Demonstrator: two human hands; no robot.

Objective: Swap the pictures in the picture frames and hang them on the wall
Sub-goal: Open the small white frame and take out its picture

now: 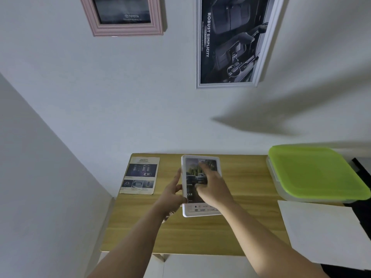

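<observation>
A small white picture frame (pixel 200 211) lies on the wooden table (pixel 190 235) with a car picture (pixel 193 171) in it. My left hand (pixel 172 194) grips the frame's left edge. My right hand (pixel 210 184) rests flat on the picture, fingers spread, covering its right side. A loose "SAFETY" picture sheet (pixel 139 175) lies on the table to the left of the frame. On the wall above hang a pink frame (pixel 124 27) with a dark Toyota picture and a tall white frame (pixel 230 43) reading "ROBUST SIMPLICITY".
A clear box with a green lid (pixel 315 173) sits at the table's right end. A white sheet or board (pixel 325 233) lies in front of it, overhanging the edge. A white wall closes the left side.
</observation>
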